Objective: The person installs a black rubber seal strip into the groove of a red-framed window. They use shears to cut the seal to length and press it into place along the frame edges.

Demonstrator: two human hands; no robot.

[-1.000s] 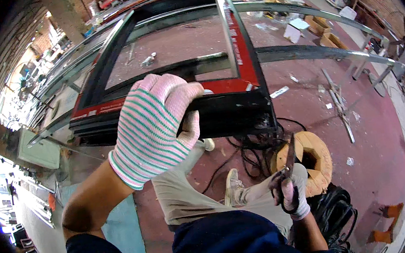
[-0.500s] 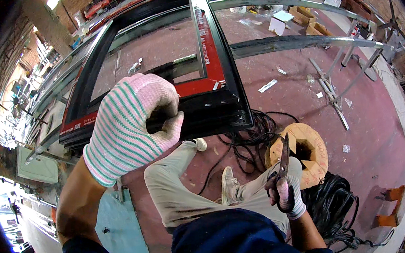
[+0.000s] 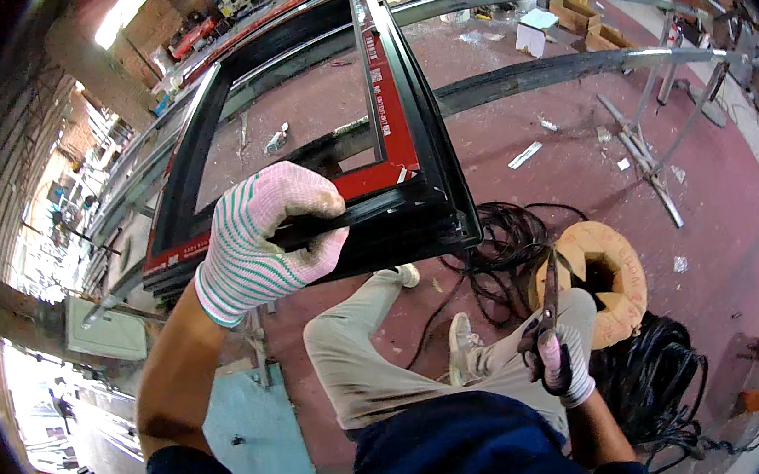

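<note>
My left hand [image 3: 266, 235], in a pink-and-white knit glove with green stripes, is closed at the near edge of a black window frame [image 3: 393, 120]. Thumb and fingers pinch a black sealing strip [image 3: 385, 205] that runs along that edge toward the near right corner. Red printed film covers part of the frame, which lies tilted across metal rails. Low at the right, above my thigh, my gloved right hand [image 3: 567, 363] grips dark scissors [image 3: 549, 293] by the handles. Their blades point up and away from me. The fingers inside the handles are partly hidden.
Long metal rails [image 3: 557, 73] cross behind the frame. Black cord coils [image 3: 509, 233] lie on the reddish floor beside a cardboard ring [image 3: 629, 280], with a black heap of cord [image 3: 643, 367] nearer me. Open cartons [image 3: 574, 18] stand far right. A pale blue board [image 3: 257, 435] is at left.
The whole view has shifted, so the scene sits farther right. My left thumb and fingers stay at the frame's near edge, where the strip shows more clearly. The scissors remain in my right hand.
</note>
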